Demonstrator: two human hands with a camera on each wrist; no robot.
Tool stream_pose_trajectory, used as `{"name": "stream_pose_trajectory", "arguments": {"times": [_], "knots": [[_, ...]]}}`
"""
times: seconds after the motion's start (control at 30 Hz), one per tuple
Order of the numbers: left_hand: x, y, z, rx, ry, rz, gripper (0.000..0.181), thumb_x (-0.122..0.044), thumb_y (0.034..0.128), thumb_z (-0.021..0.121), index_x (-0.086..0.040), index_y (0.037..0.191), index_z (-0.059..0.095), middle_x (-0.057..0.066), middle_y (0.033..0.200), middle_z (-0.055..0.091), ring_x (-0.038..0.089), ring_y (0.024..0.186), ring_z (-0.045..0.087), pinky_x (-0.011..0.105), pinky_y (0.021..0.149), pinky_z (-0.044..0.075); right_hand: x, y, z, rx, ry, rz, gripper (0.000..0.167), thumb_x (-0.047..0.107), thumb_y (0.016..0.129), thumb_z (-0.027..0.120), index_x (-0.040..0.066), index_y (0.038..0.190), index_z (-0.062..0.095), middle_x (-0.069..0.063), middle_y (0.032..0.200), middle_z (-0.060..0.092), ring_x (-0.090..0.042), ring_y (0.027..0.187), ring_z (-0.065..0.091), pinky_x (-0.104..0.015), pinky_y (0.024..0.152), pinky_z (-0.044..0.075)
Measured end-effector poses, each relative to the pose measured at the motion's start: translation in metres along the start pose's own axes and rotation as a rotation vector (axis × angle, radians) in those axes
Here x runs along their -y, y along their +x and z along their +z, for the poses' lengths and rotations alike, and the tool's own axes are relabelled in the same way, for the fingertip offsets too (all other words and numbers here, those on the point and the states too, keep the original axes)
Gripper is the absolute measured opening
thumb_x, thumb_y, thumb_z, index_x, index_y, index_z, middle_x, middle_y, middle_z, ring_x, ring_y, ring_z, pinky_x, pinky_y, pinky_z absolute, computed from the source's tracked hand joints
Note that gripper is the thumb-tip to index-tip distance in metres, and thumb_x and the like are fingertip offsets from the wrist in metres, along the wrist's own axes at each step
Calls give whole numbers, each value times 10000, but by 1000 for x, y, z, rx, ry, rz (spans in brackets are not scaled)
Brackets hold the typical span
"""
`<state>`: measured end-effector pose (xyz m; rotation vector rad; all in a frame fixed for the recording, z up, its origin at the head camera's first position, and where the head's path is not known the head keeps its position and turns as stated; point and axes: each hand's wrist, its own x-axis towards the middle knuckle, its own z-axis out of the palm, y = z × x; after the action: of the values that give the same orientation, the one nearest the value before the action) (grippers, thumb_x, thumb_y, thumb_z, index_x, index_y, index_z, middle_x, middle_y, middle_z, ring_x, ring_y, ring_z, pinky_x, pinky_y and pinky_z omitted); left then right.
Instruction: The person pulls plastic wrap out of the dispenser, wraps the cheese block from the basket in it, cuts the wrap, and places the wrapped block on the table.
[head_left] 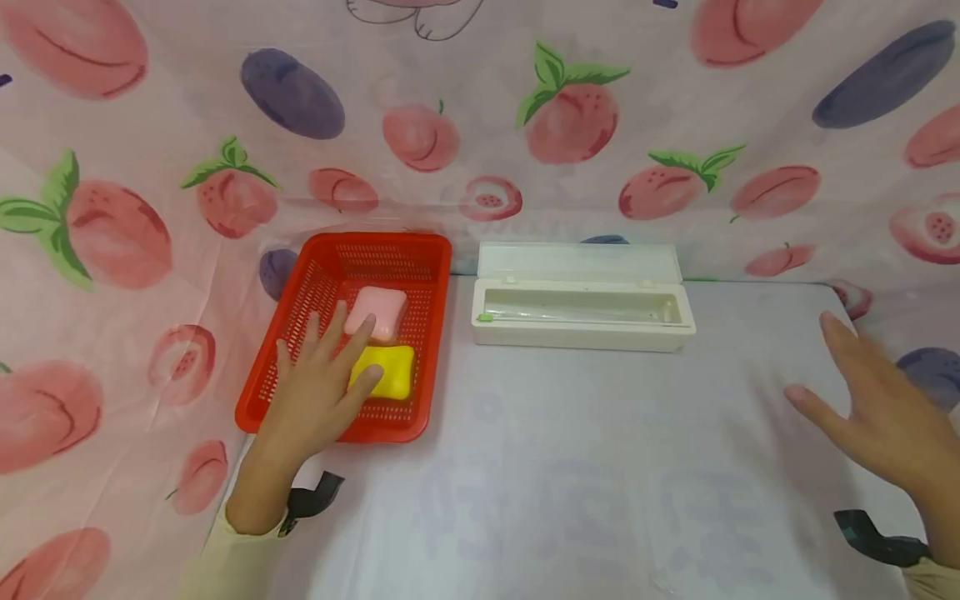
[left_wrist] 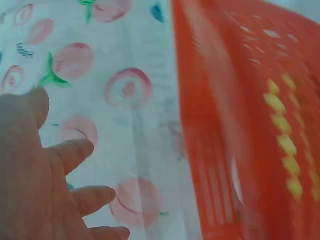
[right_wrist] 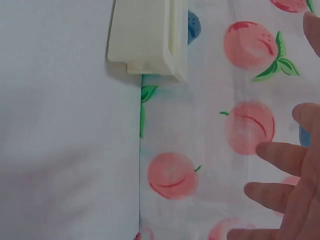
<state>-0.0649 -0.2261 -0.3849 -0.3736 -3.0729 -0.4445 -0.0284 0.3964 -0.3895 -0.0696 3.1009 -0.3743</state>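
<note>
My left hand (head_left: 315, 392) hovers over the front left of a red plastic basket (head_left: 438, 333), fingers spread and holding nothing. In the basket lie a glossy pink rounded block (head_left: 382, 310) and a yellow block (head_left: 393, 372) with pinched-in sides, both like soap bars. The hand partly hides both of them. In the left wrist view, the basket's slotted wall (left_wrist: 210, 170) stands beside the spread fingers, and yellow shows through its holes. My right hand (head_left: 888, 408) hangs in the air at the table's right side, thumb and fingers apart, with nothing in it.
A long white box (head_left: 585, 335) stands at the table's back edge, its clear lid (head_left: 577, 262) raised; a small green slider (head_left: 485, 317) sits at its left end. A white cover lies on the table (head_left: 570, 467). Peach-printed cloth (head_left: 465, 75) hangs behind and at the left.
</note>
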Motion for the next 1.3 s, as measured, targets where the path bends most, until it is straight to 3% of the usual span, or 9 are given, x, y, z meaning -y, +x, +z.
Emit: {"name": "stream_pose_trajectory", "arguments": {"times": [0.2,0.43,0.63,0.73,0.87,0.97,1.0,1.1,1.3], "knots": [[-31,10,0,-63,-164,40,650,-511,1058,410,-281,1633,211,77,1716,174,382,1585,124,716,1197,150,5,9,0,-53,113,-68,871,410,1005,609,166,1651,79,-272,1636,263,-533,1500,216,-738,1165,151],[-59,31,7,-50,-264,51,668,-549,1057,387,-211,1623,278,45,1700,245,281,1573,237,633,1170,330,24,27,5,-96,149,-77,755,409,1000,621,201,1629,260,-261,1452,547,-559,1302,480,-737,989,355],[-74,53,-1,40,-336,97,604,-480,1062,454,-148,1566,415,66,1604,440,279,1479,423,552,1156,404,43,42,8,-181,189,-132,605,340,993,651,116,1525,471,-230,1289,680,-520,1079,652,-693,855,492],[-79,69,-8,99,-345,137,575,-447,1066,463,-117,1537,457,94,1548,509,295,1427,485,531,1144,427,51,49,9,-194,213,-159,549,322,993,659,97,1477,529,-217,1234,712,-486,1069,674,-660,859,518],[-83,92,-11,178,-332,161,563,-450,1068,454,-116,1520,478,98,1517,536,303,1403,498,521,1161,413,58,62,15,-214,242,-190,485,302,978,689,100,1410,603,-180,1174,745,-395,1054,691,-463,861,569],[-86,108,-9,232,-331,173,561,-456,1064,459,-120,1512,489,95,1506,544,307,1400,492,522,1172,399,62,72,19,-193,272,-178,466,328,980,685,105,1386,626,-186,1151,747,-379,1043,686,-457,849,572],[-88,112,-7,246,-329,177,562,-465,1062,459,-125,1508,497,90,1499,551,303,1396,495,517,1173,398,64,75,20,-178,284,-173,464,338,986,677,103,1383,628,-196,1146,744,-388,1046,682,-537,844,564],[-90,126,-2,285,-312,190,577,-489,1061,443,-130,1508,501,90,1502,549,305,1400,487,520,1179,388,68,84,24,-145,300,-165,460,356,995,660,90,1370,636,-213,1143,738,-406,1047,674,-621,854,550],[-83,156,6,353,-329,192,558,-525,1037,485,-169,1457,576,55,1392,624,255,1254,562,487,1065,493,67,110,32,-84,305,-184,410,364,1006,640,74,1289,698,-209,1218,720,-391,1082,662,-576,860,557]]}}
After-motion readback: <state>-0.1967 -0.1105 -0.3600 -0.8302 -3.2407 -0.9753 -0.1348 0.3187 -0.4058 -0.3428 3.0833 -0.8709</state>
